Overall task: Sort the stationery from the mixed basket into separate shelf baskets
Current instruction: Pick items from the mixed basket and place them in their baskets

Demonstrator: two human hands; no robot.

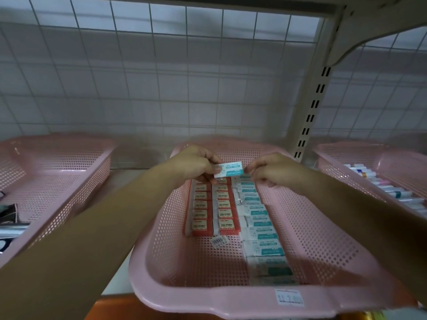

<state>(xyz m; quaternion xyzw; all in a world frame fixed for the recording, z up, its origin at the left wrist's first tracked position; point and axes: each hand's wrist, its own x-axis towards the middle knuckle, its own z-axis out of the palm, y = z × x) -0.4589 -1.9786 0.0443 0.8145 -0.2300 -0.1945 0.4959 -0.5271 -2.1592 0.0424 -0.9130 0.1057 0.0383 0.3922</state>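
Observation:
A pink perforated basket [307, 241] stands on the shelf in front of me. Inside run two columns of red 2B erasers [213, 210] and one column of white-and-teal erasers [260, 229]. Above the far end of the basket, my left hand [196, 165] pinches the left end of one white-and-teal eraser [229, 169]. My right hand [272, 169] pinches its right end with the fingertips. The eraser is held level over the far ends of the columns.
A loose barcode sticker [219, 240] lies on the basket floor. A second pink basket [57, 181] with dark items stands at the left. A third [392, 172] at the right holds pens or markers. A wire grid backs the shelf; a slotted upright [312, 112] stands right.

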